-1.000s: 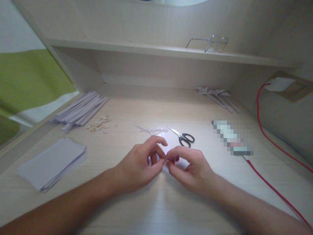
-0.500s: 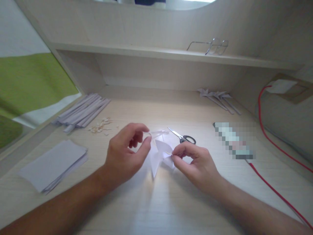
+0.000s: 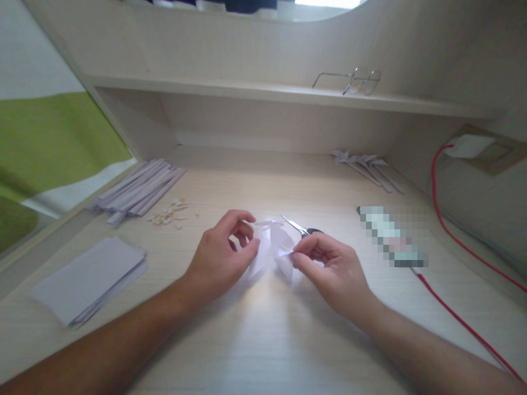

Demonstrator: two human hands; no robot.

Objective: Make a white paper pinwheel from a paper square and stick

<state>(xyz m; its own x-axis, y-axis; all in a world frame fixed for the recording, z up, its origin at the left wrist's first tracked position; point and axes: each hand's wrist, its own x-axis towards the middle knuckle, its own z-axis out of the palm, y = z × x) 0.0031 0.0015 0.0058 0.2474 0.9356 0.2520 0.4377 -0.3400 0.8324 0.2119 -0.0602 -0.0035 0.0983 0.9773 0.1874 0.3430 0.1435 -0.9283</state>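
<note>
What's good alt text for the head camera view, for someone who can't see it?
A person's right hand pinches white paper over a pale desk, with the left hand open beside it. Scissors lie just beyond the right hand; rolled paper sticks and a paper stack lie to the left, a pixelated device with a red cable to the right.

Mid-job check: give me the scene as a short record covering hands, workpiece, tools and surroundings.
Left hand: fingers parted beside the white paper; contact unclear
Right hand: pinching the white paper's right side
Scissors: beyond right hand, handles partly hidden
Left side: paper sticks, pale bits, paper stack
Back right: folded paper pieces on sticks
Right side: pixelated device, red cable
Shelf: glasses
</note>
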